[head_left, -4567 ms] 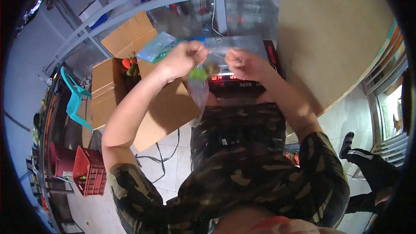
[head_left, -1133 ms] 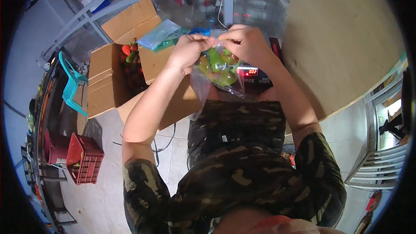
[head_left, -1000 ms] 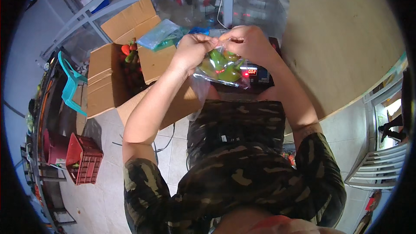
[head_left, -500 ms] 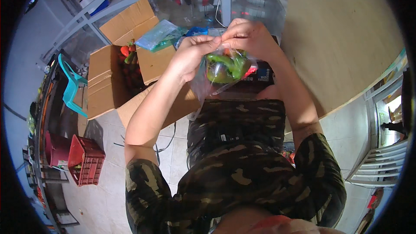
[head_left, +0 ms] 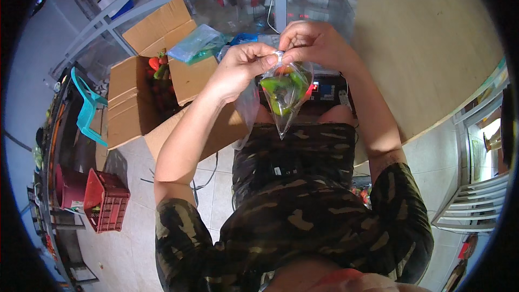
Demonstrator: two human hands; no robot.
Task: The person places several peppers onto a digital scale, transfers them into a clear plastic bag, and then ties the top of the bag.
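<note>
A clear plastic bag [head_left: 281,121] hangs in front of me, one corner pointing down, with green peppers [head_left: 282,91] and a bit of red inside. Its gathered neck is pinched between both hands. My left hand [head_left: 244,67] grips the neck from the left, thumb and fingertips together. From the other side my right hand [head_left: 311,46] pinches the same twisted part, fingers curled. Behind the bag sits a dark scale [head_left: 331,93] with a lit red display, partly covered by the bag.
An open cardboard box [head_left: 125,105] with red and green peppers stands left, clear plastic bags [head_left: 197,43] on its flap. Further left are a teal plastic chair [head_left: 86,108] and a red crate [head_left: 108,200]. A large wooden board [head_left: 427,48] fills the right.
The bag's neck has become tightly twisted, and the bag has turned so one corner hangs straight down. My hands stay at nearly the same place, the right fingers now curled higher.
</note>
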